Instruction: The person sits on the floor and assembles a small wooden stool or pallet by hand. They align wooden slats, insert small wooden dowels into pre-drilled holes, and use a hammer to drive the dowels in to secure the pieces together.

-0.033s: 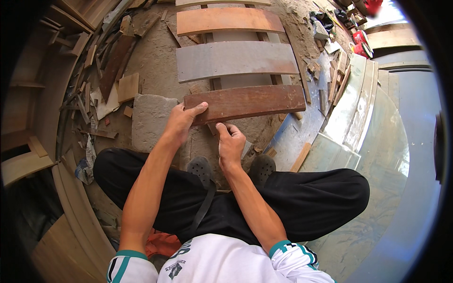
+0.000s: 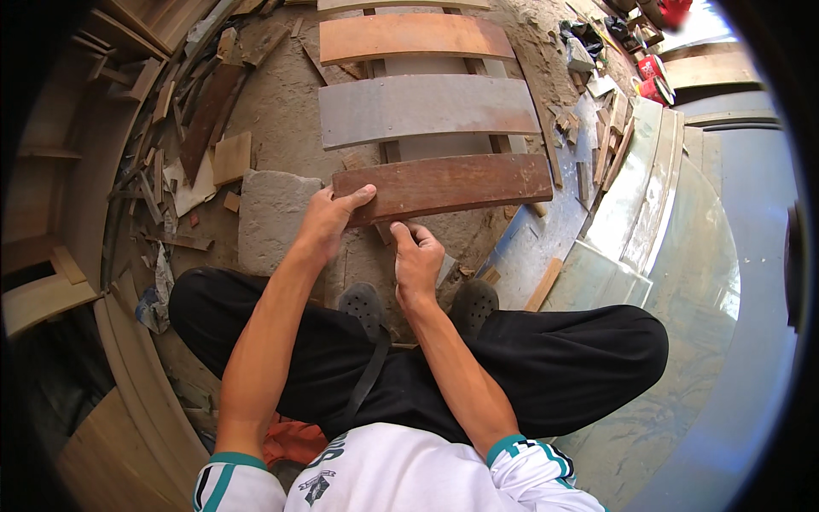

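Observation:
A dark reddish-brown wooden board (image 2: 452, 189) lies crosswise in front of me, the nearest in a row of slats. My left hand (image 2: 328, 218) grips its left end, thumb on the top face and fingers tucked underneath out of sight. Just below the board's near edge, my right hand (image 2: 416, 260) is closed, with thumb and forefinger pressed together against or close to that edge. Whatever those fingers may hold is too small or hidden to make out. Beyond the board are a grey slat (image 2: 426, 109) and an orange-brown slat (image 2: 418, 38).
A flat stone block (image 2: 275, 220) sits left of my left hand. Wood scraps (image 2: 200, 128) litter the ground at left, beside a wooden cabinet (image 2: 72, 183). Glass sheets (image 2: 674, 247) lie at right. Red cans (image 2: 655, 90) stand at far right. My feet in grey clogs (image 2: 362, 307) are below.

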### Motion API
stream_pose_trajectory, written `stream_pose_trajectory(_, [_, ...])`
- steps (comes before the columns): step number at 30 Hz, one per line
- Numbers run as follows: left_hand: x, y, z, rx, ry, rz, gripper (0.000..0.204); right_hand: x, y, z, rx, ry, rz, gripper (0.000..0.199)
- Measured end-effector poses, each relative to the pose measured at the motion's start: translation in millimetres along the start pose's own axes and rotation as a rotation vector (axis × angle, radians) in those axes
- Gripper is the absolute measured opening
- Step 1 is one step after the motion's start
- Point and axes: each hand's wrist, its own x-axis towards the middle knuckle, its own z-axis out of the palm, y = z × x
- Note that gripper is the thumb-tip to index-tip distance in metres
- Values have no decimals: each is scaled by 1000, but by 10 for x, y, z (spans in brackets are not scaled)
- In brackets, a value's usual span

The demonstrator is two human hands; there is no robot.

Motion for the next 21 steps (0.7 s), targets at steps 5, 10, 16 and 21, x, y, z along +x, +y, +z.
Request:
stream_pose_trajectory(5, [-5, 17, 4, 15, 1, -16, 42, 8, 4, 3, 37, -2, -8, 26])
stream_pose_trajectory(10, [-9, 33, -38, 20, 5, -4, 44, -4, -36, 38, 84, -20, 4, 17])
stream_pose_trajectory(16, [30, 3, -38, -17, 40, -9, 47, -14, -41, 18, 115, -46, 21, 18])
stream_pose_trajectory(21, [-92, 130, 46, 5, 59, -19, 46, 25, -44, -10, 114, -38, 50, 18])
